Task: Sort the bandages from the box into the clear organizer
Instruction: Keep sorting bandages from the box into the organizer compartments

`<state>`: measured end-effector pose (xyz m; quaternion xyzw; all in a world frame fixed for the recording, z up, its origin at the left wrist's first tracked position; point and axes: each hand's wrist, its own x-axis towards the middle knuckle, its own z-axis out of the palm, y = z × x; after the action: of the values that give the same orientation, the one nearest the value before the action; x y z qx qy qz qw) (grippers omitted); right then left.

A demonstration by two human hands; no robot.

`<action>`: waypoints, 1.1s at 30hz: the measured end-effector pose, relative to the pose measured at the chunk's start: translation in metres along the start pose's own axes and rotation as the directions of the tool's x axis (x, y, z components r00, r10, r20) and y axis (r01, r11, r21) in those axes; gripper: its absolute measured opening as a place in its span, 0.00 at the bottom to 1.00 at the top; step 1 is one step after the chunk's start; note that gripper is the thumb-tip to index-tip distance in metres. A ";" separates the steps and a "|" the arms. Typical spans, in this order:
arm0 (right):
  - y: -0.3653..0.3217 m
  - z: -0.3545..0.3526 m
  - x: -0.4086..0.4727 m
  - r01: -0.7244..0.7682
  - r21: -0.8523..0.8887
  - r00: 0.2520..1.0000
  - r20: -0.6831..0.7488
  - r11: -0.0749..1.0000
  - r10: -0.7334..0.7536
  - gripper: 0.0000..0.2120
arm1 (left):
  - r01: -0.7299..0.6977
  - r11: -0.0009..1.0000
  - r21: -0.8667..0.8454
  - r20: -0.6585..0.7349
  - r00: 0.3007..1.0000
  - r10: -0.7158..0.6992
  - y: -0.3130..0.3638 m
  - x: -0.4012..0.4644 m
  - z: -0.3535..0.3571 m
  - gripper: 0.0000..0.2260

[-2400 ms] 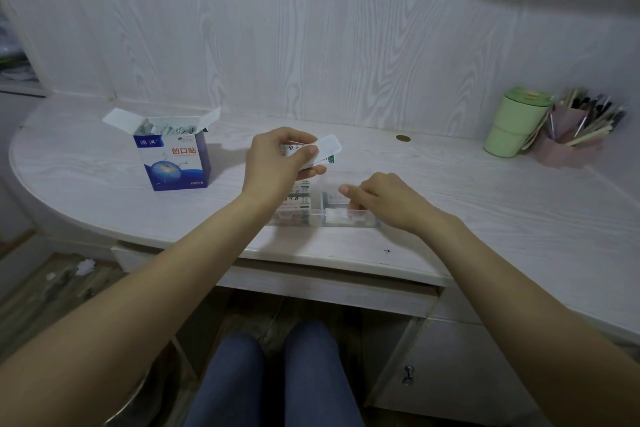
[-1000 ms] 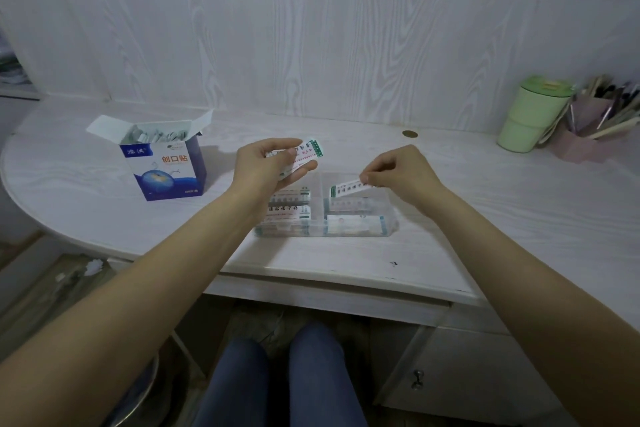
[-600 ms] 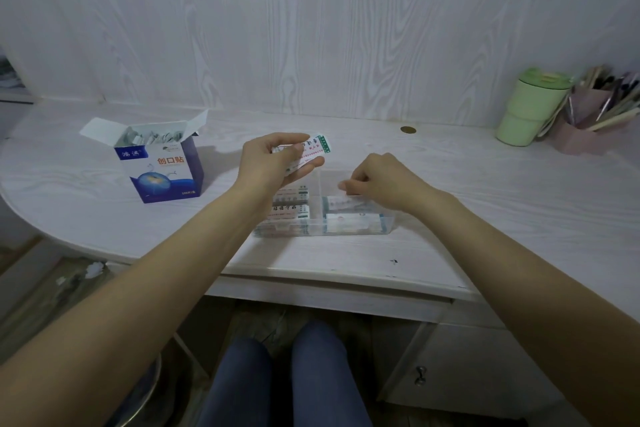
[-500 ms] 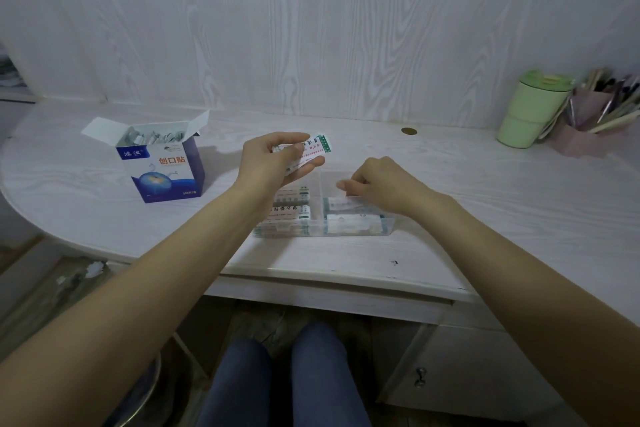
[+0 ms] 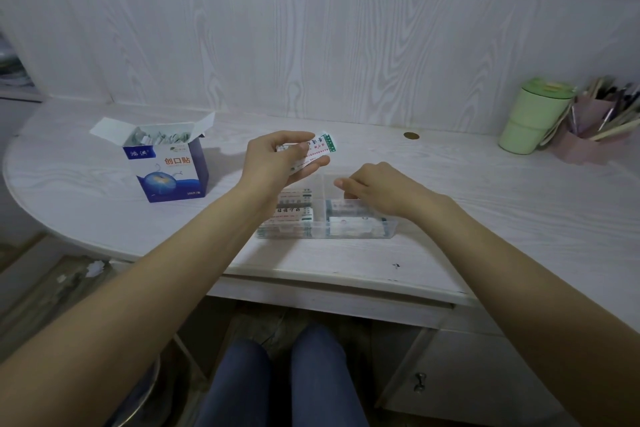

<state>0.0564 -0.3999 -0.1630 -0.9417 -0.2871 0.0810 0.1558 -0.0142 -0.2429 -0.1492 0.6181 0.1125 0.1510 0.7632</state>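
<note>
**Left hand holds bandages above the organizer, right hand reaches into it**

While the blue bandage box (image 5: 169,168) stands open toward the left of the white desk (image 5: 485,204), its flaps up and loose wrapped bandages showing in its mouth, bare desktop lies around it out to the curved left edge. To its right, well apart from it, the left hand (image 5: 277,159) is raised above the desk, with thumb and curled fingers gripping a small stack of wrapped bandages (image 5: 320,147) whose green-striped end sticks out past the fingertips. Just below and right of that hand sits the clear organizer (image 5: 325,215), near the desk's front edge; its left compartments hold stacked bandages, and more lie in the right compartments. The right hand (image 5: 377,189) is lowered over the organizer's right half, fingers curled down into it at the bandages there; whether they pinch one I cannot tell. Farther right the desktop is open until a green cup (image 5: 530,116) and a pink pen holder (image 5: 585,135) by the back wall.
</note>
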 end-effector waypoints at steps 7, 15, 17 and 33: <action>0.000 -0.004 -0.007 0.013 0.085 0.999 -0.034 0.996 -0.010 0.26 | -0.004 1.000 -0.025 0.027 1.000 0.004 0.001 -0.005 0.000 0.06; -0.003 -0.016 -0.010 0.235 0.645 0.936 -0.352 0.727 0.010 0.03 | -0.004 1.000 -0.002 0.126 0.992 0.004 -0.001 -0.012 0.013 0.07; -0.002 -0.017 -0.010 0.247 0.678 0.918 -0.392 0.692 0.056 0.05 | 0.020 0.999 -0.038 0.161 0.987 -0.014 0.000 -0.012 0.014 0.07; 0.003 -0.018 -0.022 0.210 0.657 0.922 -0.379 0.724 0.077 0.11 | -0.118 0.965 0.234 0.163 0.983 0.081 0.003 -0.010 0.014 0.09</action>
<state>0.0444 -0.4195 -0.1460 -0.8027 -0.2349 -0.0088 0.5480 -0.0189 -0.2584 -0.1432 0.7215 0.0402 0.1266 0.6796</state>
